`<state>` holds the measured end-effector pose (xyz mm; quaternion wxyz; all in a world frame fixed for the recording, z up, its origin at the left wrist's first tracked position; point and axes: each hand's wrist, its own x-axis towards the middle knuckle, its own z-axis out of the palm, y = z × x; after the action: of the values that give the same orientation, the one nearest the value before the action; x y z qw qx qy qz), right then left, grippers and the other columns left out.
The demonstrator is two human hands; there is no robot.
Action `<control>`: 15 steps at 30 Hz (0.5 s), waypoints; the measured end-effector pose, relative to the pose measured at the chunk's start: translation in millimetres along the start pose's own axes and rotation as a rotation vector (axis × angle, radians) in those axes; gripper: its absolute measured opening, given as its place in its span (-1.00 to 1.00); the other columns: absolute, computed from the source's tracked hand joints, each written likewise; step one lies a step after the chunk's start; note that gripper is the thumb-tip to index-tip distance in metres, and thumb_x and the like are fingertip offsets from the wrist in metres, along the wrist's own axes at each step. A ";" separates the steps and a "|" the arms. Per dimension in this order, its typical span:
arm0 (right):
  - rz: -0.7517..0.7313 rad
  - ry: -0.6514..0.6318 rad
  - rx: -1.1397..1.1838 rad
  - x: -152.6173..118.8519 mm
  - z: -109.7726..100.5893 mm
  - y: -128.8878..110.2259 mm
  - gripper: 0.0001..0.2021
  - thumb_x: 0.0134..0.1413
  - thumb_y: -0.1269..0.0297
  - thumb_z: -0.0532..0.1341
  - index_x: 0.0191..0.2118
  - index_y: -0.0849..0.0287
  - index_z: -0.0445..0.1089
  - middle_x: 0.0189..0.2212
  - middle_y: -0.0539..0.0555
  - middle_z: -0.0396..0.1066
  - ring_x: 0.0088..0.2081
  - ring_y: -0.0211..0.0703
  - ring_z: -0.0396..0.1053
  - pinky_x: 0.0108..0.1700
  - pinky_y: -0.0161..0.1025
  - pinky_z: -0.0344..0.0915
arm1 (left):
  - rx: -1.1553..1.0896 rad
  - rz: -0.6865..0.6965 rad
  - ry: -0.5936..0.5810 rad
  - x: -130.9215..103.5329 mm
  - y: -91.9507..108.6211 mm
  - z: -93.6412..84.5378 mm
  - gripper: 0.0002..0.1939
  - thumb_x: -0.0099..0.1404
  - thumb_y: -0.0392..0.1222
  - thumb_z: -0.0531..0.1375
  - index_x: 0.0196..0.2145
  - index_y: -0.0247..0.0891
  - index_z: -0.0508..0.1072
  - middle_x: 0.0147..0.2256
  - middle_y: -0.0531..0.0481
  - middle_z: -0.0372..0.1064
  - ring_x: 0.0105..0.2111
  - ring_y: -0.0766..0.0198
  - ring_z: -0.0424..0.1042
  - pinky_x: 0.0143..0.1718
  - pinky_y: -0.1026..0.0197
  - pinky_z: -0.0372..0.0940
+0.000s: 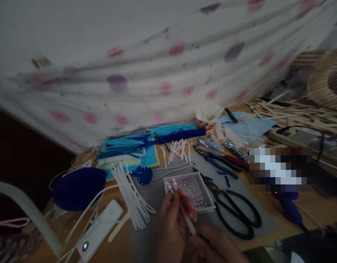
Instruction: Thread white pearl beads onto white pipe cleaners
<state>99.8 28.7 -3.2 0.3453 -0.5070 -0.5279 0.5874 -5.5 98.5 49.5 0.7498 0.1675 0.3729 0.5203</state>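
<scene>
White stick (185,212) w/ bead tip, lower end hidden.

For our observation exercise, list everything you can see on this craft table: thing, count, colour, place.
white stem: one, white, held in both hands
bead tray: one, white, pearl beads inside, centre
scissors: one, black, right of tray
pliers: two, blue and red handles, behind scissors
white strips: bundle, white, left of tray
blue strips: bundle, blue, rear
blue pompom: one, blue, left of tray
cup: one, white, rear
wooden sticks: many, tan, right rear
left hand: fingers around stem
right hand: fingers at stem's lower end
</scene>
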 end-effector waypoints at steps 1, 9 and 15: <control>0.009 0.015 0.031 3.0 -2.4 -0.8 -0.63 0.33 -0.02 0.10 -0.42 0.11 0.30 -0.52 0.03 0.50 -0.48 -0.18 0.42 -0.45 -0.33 0.28 | 0.009 0.021 0.013 4.1 2.0 4.2 -0.56 -0.15 0.00 0.62 -0.44 -0.29 0.57 -0.60 0.09 0.45 -0.60 0.42 0.36 -0.51 0.38 0.32; -0.145 0.125 -0.097 24.0 -24.7 -20.7 -0.52 0.35 -0.15 0.05 -0.46 0.12 0.27 -0.51 0.04 0.50 -0.45 -0.18 0.41 -0.40 -0.31 0.25 | 0.143 0.110 0.012 26.1 11.0 45.0 -0.47 -0.15 0.17 0.58 -0.44 -0.28 0.52 -0.52 0.00 0.60 -0.58 0.36 0.48 -0.47 0.33 0.39; -0.096 0.109 -0.059 29.7 -39.5 -33.1 -0.41 0.32 -0.30 -0.06 -0.45 0.08 0.34 -0.52 0.10 0.59 -0.45 -0.09 0.55 -0.37 -0.27 0.36 | 0.378 0.154 -0.050 72.3 44.4 52.2 -0.44 0.04 0.30 0.44 -0.35 -0.23 0.43 -0.39 -0.03 0.62 -0.51 0.27 0.51 -0.44 0.24 0.42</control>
<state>126.1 74.1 24.9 0.3861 -0.5224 -0.5490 0.5260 16.7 189.0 84.8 0.6719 0.3462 0.4315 0.4925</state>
